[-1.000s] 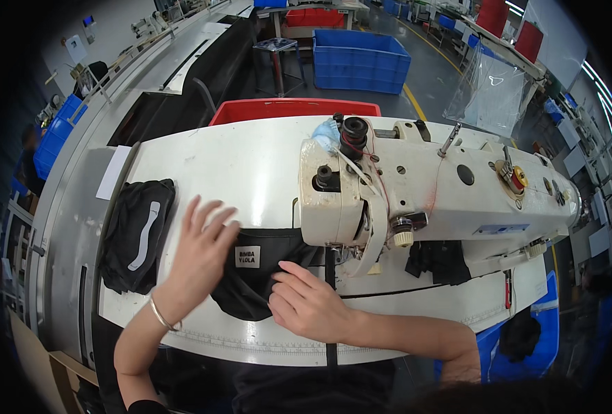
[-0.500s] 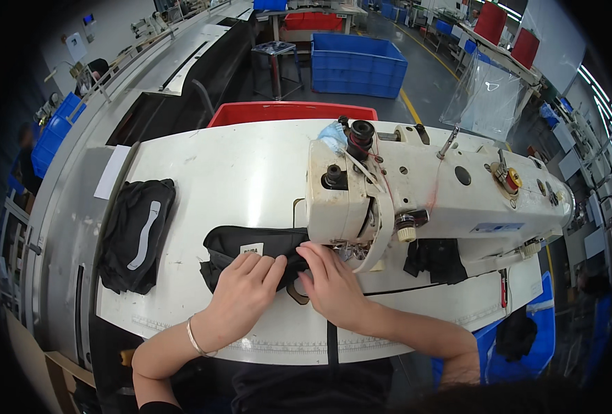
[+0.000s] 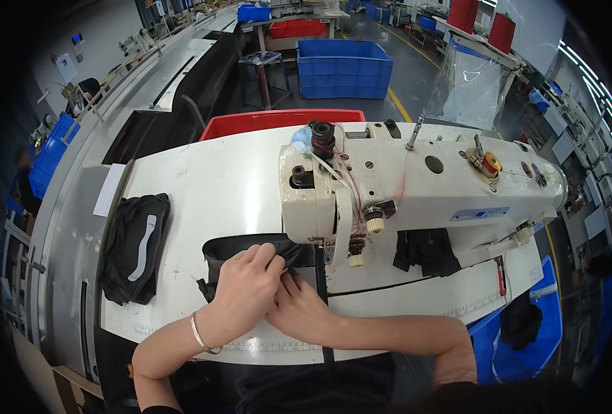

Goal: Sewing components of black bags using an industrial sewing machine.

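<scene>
A black fabric piece, perhaps a pouch (image 3: 231, 247), lies on the white table left of the sewing machine's (image 3: 423, 183) needle area. My left hand (image 3: 247, 283) rests over its near side, fingers curled and pinching the cloth. Close against it, my right hand (image 3: 299, 307) is closed too, its fingertips meeting the left ones at the fabric's near right edge. The hands hide exactly what is pinched. A narrow black strap (image 3: 322, 297) runs from beside the presser foot down over the table's front edge, right next to my right hand.
A folded black piece with a grey strip (image 3: 116, 265) lies at the table's left. Black cloth (image 3: 427, 252) sits under the machine arm, near a red-handled tool (image 3: 501, 276). A red bin (image 3: 278, 121) stands behind; a blue bin (image 3: 537, 338) is at the right.
My right hand has drawn left and nearer to me, away from the needle area, and now meets the left. The fabric's white label is now covered. The view has shifted slightly.
</scene>
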### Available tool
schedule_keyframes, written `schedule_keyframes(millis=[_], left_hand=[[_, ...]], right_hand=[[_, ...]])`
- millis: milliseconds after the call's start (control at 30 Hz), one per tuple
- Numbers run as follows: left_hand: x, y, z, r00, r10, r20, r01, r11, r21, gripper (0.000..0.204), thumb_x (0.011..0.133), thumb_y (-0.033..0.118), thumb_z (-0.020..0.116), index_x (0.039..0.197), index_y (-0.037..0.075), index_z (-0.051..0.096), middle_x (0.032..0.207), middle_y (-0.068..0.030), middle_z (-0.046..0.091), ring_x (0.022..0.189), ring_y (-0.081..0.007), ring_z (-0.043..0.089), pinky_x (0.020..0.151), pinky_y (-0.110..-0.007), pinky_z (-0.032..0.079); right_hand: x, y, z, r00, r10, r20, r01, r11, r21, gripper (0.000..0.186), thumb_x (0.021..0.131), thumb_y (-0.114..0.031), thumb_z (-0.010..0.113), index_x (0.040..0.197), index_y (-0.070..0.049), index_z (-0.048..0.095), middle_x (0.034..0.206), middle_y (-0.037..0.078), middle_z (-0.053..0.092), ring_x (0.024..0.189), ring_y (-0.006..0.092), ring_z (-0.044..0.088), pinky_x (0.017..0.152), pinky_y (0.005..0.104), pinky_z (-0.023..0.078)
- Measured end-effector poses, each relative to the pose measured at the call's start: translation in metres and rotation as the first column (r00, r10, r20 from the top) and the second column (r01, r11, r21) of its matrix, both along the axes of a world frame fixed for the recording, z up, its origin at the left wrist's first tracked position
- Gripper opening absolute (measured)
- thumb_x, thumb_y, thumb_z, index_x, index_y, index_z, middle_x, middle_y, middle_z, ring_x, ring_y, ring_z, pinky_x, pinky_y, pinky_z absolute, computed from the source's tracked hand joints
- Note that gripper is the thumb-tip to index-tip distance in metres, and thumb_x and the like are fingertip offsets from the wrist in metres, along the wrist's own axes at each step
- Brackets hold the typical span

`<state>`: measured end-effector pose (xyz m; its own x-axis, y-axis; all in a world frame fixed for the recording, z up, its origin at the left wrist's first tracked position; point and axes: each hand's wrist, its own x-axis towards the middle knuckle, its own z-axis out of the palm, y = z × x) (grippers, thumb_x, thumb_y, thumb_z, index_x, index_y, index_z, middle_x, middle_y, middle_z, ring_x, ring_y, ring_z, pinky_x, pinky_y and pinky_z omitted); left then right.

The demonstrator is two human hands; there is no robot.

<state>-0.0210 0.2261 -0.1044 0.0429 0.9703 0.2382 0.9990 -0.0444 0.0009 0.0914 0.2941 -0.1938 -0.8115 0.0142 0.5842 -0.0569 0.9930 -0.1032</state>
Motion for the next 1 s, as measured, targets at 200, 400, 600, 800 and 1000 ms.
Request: schedule_keyframes(millis=[200,400,600,800,1000], left_hand=[[-0.005,0.036,-0.051,0.971,-0.238,0.018,0.236,0.968,0.081,0.018,0.068,0.006,0.058,0.085,0.002,0.054,0.081,-0.0099,0.054,0.081,-0.0235,0.057,0.075,-0.032,0.046],[-0.015,0.034,-0.074,0.842,-0.041,0.538,-0.022,0.994,0.110,0.024,0.085,0.016,0.061,0.102,-0.001,0.054,0.087,-0.0147,0.058,0.080,-0.0334,0.056,0.072,-0.041,0.046],[-0.042,0.042,-0.092,0.917,-0.183,0.355,0.086,0.958,0.273,0.030,0.054,-0.001,0.068,0.083,0.002,0.064,0.086,-0.0113,0.062,0.079,-0.0297,0.059,0.069,-0.036,0.049],[-0.012,0.032,-0.071,0.971,-0.121,0.207,0.079,0.977,0.199,0.022,0.063,0.007,0.062,0.084,0.005,0.068,0.090,-0.0102,0.062,0.085,-0.0265,0.062,0.070,-0.038,0.051],[-0.004,0.021,-0.076,0.978,-0.103,0.182,0.077,0.986,0.147,0.033,0.063,0.005,0.063,0.096,0.004,0.067,0.095,-0.0110,0.063,0.089,-0.0297,0.061,0.077,-0.041,0.050]], right_hand=[[-0.005,-0.003,-0.003,0.804,0.481,0.350,-0.191,0.766,-0.614,0.059,0.075,-0.024,0.066,0.124,0.002,0.048,0.119,0.020,0.055,0.115,0.0336,0.050,0.093,0.0506,0.040],[0.105,0.007,0.023,0.753,0.460,0.471,-0.447,0.882,-0.147,0.073,0.078,-0.031,0.062,0.139,-0.001,0.033,0.144,0.018,0.034,0.133,0.0318,0.034,0.107,0.0499,0.028],[0.101,0.031,0.017,0.903,0.233,0.362,-0.213,0.972,-0.093,0.049,0.078,-0.027,0.058,0.119,0.000,0.055,0.129,0.018,0.051,0.121,0.0304,0.047,0.104,0.0472,0.034],[0.068,0.084,-0.036,0.947,0.085,0.310,-0.066,0.995,-0.073,0.022,0.071,-0.017,0.064,0.089,-0.005,0.066,0.097,0.012,0.065,0.092,0.0283,0.063,0.083,0.0433,0.048],[0.072,0.081,-0.017,0.931,0.219,0.292,0.139,0.526,-0.839,0.028,0.071,-0.007,0.059,0.098,-0.005,0.065,0.103,0.009,0.065,0.090,0.0283,0.064,0.081,0.0367,0.050]])
